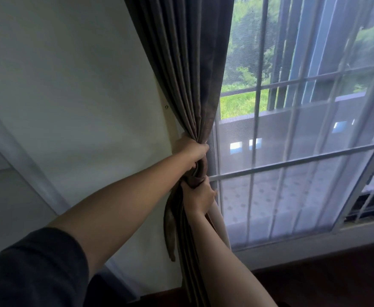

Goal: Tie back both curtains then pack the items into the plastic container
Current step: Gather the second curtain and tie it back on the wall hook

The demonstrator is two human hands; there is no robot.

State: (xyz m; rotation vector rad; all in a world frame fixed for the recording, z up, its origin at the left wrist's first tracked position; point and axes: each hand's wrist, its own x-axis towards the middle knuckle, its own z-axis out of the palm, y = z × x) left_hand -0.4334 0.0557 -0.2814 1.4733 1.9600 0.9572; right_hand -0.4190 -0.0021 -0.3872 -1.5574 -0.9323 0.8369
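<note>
A dark grey-brown curtain (188,69) hangs at the window's left edge, gathered into a tight bundle at mid-height. My left hand (191,148) grips the gathered folds from the wall side. Just below it my right hand (198,197) holds the brown tie-back band (198,177) that is wrapped round the bundle. A loose end of the band (170,231) hangs down on the left of the curtain. Below my hands the curtain falls straight to the floor. No other curtain, plastic container or items are in view.
A white wall (70,89) is to the left, with a small hook (166,106) beside the curtain. The window (292,129) on the right has a mesh screen and white bars. Dark wooden floor (337,280) lies below the sill.
</note>
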